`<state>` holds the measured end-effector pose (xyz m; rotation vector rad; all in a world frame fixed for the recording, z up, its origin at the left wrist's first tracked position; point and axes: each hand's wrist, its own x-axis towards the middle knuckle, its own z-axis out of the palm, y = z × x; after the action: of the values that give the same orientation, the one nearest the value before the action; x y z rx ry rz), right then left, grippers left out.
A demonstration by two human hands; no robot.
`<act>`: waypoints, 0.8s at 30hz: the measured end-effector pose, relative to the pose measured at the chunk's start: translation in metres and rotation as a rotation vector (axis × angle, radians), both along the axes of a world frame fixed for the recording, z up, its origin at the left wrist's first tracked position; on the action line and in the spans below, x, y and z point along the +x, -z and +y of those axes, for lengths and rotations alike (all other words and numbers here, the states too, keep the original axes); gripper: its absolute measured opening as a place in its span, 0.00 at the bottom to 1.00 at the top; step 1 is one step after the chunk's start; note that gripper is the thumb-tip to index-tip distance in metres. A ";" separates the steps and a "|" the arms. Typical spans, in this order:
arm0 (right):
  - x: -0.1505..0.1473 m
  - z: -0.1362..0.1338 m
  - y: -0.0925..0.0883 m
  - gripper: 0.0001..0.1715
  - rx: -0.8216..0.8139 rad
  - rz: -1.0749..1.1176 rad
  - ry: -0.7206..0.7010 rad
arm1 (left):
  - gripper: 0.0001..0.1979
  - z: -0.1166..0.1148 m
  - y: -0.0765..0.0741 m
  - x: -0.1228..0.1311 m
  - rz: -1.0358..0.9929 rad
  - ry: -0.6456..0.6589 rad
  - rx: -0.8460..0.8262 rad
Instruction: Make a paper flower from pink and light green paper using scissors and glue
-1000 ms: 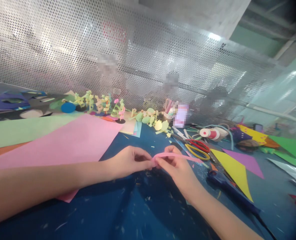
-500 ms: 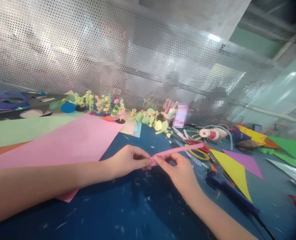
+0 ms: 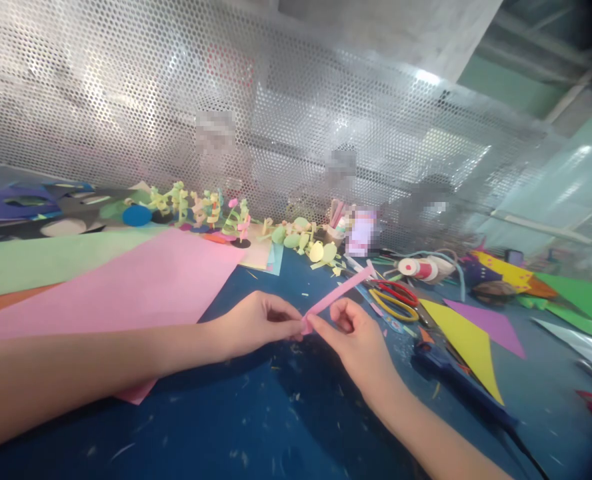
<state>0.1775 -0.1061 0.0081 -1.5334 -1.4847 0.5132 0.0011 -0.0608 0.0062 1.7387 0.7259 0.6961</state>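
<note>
A narrow pink paper strip (image 3: 339, 291) slants up and to the right from between my hands, its lower end coiled or folded small. My left hand (image 3: 256, 325) pinches that lower end between thumb and fingers. My right hand (image 3: 363, 340) has its thumb pressed against the same end, with the index finger curled just right of the strip. How the other right fingers meet the paper is partly hidden. Beneath my left forearm lies a large pink sheet (image 3: 176, 280). Yellow and red handled scissors (image 3: 393, 305) rest on the blue table (image 3: 216, 427) beyond my right hand.
A dark blue glue gun (image 3: 461, 383) with a cord lies right of my right forearm. Yellow (image 3: 469, 340) and purple sheets (image 3: 491, 323) lie beyond it. Small paper flowers (image 3: 216, 210), a phone (image 3: 362, 232) and a thread spool (image 3: 419, 269) line the back, before a perforated screen (image 3: 296, 120).
The strip's free end has swung up and leftward, away from over the scissors. My right index finger has lifted off the strip and curled; my left hand stays in place.
</note>
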 end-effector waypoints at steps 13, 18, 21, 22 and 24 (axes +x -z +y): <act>0.003 -0.001 -0.007 0.04 0.107 -0.139 -0.196 | 0.13 0.002 0.005 -0.001 0.031 -0.009 0.049; 0.003 0.000 -0.008 0.04 0.072 -0.162 -0.228 | 0.12 0.002 0.005 0.000 0.029 -0.021 0.060; 0.004 -0.001 -0.008 0.05 0.041 -0.163 -0.242 | 0.12 0.001 0.004 0.000 0.048 -0.026 0.083; 0.005 -0.001 -0.008 0.05 0.034 -0.160 -0.251 | 0.13 0.001 0.004 0.000 0.055 -0.027 0.088; 0.006 -0.001 -0.007 0.06 0.027 -0.153 -0.274 | 0.12 0.001 0.004 0.000 0.065 -0.025 0.095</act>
<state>0.1834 -0.1068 0.0154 -1.3807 -1.8275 0.5406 0.0014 -0.0598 0.0024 1.8488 0.7713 0.7036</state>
